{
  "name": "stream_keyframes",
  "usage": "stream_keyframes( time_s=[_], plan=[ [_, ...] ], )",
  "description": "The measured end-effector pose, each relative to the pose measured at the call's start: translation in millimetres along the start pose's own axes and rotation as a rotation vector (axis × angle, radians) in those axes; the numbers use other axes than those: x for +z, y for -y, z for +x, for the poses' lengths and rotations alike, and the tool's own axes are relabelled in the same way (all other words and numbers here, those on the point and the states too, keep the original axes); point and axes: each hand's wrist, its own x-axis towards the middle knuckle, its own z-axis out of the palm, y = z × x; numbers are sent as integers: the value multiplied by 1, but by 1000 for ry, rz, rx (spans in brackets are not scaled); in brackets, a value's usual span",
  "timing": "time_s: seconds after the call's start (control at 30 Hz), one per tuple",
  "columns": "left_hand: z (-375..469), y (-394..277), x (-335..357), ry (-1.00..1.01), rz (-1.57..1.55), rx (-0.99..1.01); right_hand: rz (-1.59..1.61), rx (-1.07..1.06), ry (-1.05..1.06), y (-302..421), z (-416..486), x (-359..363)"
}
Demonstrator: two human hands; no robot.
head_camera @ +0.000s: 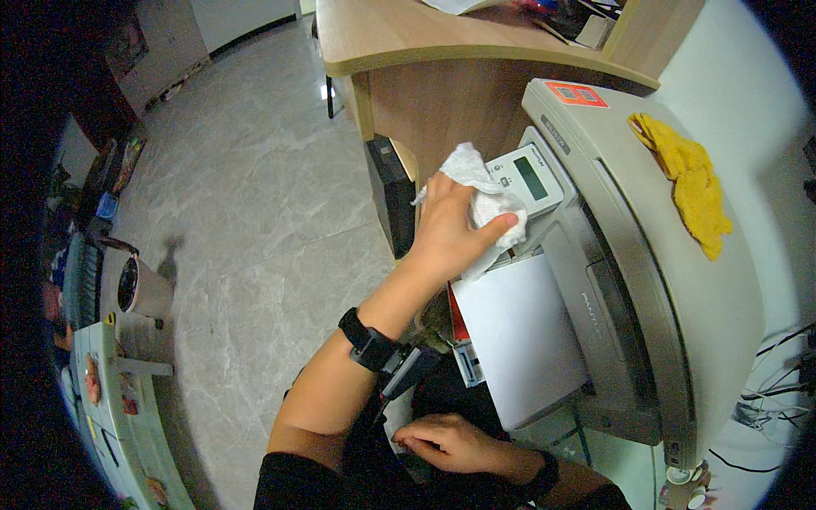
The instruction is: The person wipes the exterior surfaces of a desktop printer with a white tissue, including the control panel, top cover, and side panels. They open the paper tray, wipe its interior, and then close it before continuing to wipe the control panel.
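My left hand [446,220] presses a crumpled white cloth [470,164] against the control panel [532,178] of a grey Pantum printer [637,268]. The cloth covers the panel's left part; its small display and a few buttons stay visible. My left thumb lies over the cloth's near fold. Below the panel, white paper [523,338] lies on the printer's front tray. My right hand [449,440] rests low in front of my body, fingers loosely curled, with nothing visible in it. A black band circles each wrist.
A yellow cloth [685,182] lies on the printer's lid. Beyond the printer stands a wooden desk [408,44], a black box-shaped unit [390,191] beneath it. Cables [774,395] hang by the wall at right. On the left are a bucket-like bin [143,287] and a pale cabinet [121,395].
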Motion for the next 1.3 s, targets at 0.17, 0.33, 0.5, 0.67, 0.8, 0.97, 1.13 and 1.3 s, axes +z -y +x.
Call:
stream_keyframes(
  time_s=[0.17,0.33,0.5,0.67,0.8,0.97,1.13,1.3],
  plan=[
    [15,-27,13,0,224,-121,-42,11,18,-5,-1,3],
    [28,-40,24,3,280,-254,-81,7,28,-9,-4,4],
    [36,-46,34,-30,273,-280,-75,14,8,-10,-5,3],
    [54,-40,31,-10,132,-424,-89,18,-5,-12,-6,2],
    [61,-40,34,17,134,-439,-86,59,-2,-15,-8,3],
    [45,-50,42,-10,357,-107,-107,100,120,-19,-6,4],
    [22,-55,36,25,290,129,-99,-19,79,-15,-4,6],
    [4,-52,13,126,140,357,-99,-22,18,-8,0,7]
  ],
)
